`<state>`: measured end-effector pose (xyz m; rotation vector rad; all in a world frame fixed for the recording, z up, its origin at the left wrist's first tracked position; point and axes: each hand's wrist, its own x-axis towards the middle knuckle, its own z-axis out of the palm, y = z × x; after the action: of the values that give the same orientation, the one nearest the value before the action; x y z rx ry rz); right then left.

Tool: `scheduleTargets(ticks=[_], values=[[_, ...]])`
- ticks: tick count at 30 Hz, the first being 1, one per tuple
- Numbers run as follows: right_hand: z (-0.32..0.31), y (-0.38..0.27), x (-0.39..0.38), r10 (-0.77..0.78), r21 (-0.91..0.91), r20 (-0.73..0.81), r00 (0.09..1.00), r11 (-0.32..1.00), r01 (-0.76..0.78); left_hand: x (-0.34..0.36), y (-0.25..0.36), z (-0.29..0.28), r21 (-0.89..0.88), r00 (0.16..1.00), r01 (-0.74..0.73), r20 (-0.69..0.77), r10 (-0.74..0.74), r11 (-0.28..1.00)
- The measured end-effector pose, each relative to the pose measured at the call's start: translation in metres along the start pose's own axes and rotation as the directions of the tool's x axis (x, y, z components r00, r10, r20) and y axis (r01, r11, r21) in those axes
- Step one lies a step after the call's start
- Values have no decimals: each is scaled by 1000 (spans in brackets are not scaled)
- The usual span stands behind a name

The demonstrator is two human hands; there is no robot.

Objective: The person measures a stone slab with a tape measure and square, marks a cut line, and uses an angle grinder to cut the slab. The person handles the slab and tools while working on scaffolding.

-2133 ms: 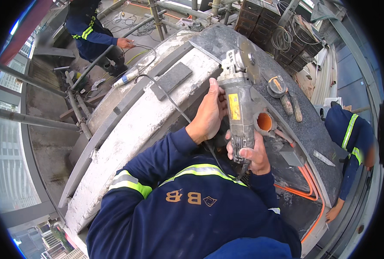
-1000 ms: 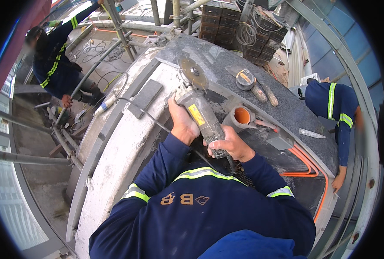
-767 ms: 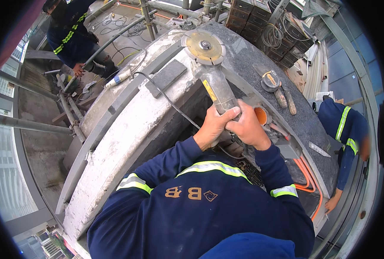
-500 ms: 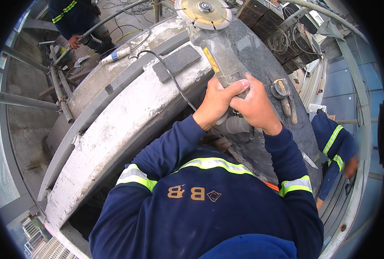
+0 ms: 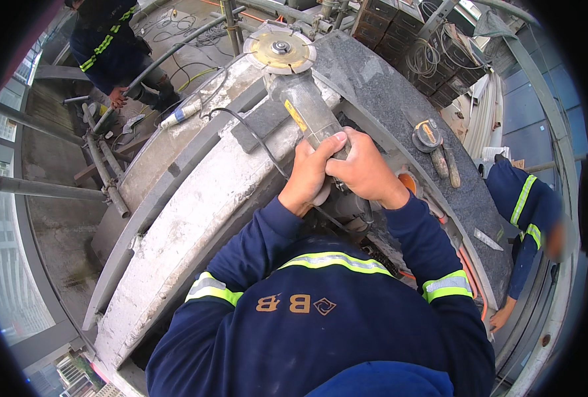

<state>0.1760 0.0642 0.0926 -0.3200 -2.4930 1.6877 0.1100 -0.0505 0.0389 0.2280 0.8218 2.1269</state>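
Note:
My left hand (image 5: 307,175) and my right hand (image 5: 367,169) are closed side by side around the body of a grey angle grinder (image 5: 307,116). Its gold, slotted disc (image 5: 271,53) faces up, over the end of a white, rough concrete curb (image 5: 181,205). A loose grey rectangular piece (image 5: 248,135) lies on the curb, with a black cord (image 5: 257,135) across it. Right of my hands, an orange pipe end (image 5: 408,182) shows in a recess beside dark speckled stone (image 5: 373,86). On that stone lie a round tool (image 5: 426,135) and wooden-looking handles (image 5: 453,172).
Co-workers in reflective navy clothing are at the upper left (image 5: 102,59) and far right (image 5: 519,205). Scaffold tubes (image 5: 42,185) run along the left, a curved metal frame (image 5: 558,152) along the right. Stacked dark cases (image 5: 413,53) and coiled cables stand behind the stone.
My right hand has moved up beside my left. The grinder has turned so its disc faces up; in the last half second it has shifted left and slightly down.

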Motion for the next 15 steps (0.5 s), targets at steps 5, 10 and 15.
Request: scheduleTargets(ticks=[5, 10, 15], values=[[11, 10, 11, 54, -151, -5, 999, 987, -54, 0, 1, -16, 31, 1000, 4, 16, -5, 1000], [27, 28, 2, 183, -237, -12, 983, 955, -181, -7, -30, -38, -118, 996, 53, -60, -60, 992], [18, 29, -4, 146, -38, 12, 989, 989, -145, -5, -28, -28, -1, 997, 62, -47, -62, 998]])
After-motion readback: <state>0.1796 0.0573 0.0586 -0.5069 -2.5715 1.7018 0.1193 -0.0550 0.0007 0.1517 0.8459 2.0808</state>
